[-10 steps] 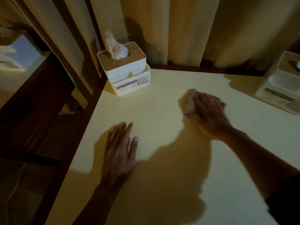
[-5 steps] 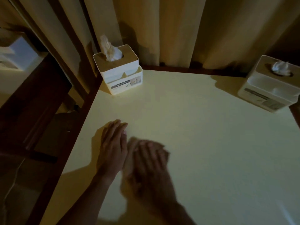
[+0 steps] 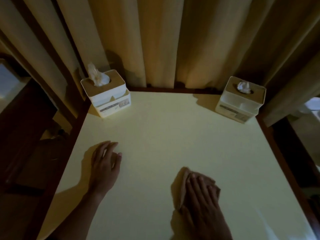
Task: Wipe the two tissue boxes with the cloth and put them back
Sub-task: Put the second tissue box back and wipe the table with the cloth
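- right hand (image 3: 201, 196) flat, fingers straight, pressing cloth (image 3: 183, 186) on table (image 3: 164, 135)
- right tissue box (image 3: 240, 99) at 1 o'clock, nearer it
- left hand (image 3: 105, 163) open, empty; left tissue box (image 3: 105, 94) at 12

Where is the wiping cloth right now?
In the head view, the cloth lies flat on the table near its front, pressed under the right hand, far from both tissue boxes.

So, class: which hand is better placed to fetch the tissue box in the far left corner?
Left hand: empty, flat on the table, nearer that tissue box. The right hand presses the cloth.
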The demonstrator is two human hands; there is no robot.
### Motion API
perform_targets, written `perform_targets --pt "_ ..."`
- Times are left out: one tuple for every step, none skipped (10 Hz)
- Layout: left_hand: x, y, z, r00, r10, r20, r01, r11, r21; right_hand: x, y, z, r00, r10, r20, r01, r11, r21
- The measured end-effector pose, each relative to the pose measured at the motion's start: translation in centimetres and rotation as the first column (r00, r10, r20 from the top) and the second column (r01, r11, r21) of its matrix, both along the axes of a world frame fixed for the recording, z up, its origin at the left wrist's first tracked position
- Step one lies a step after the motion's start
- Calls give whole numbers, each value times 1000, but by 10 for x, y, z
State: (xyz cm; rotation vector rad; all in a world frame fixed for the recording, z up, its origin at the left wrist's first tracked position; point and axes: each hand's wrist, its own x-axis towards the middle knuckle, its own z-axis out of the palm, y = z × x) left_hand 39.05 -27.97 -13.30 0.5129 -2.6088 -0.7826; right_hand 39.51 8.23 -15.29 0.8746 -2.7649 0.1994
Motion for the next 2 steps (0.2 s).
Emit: perform_targets --pt "0 0 15 1000 -20 17 21 999 -29 28 -24 -6 985 103 -142 -109 993 -38" --pt "24 20 32 1000 11 9 -11 999 -51 0 -49 -1 995 14 -94 -29 987 -156"
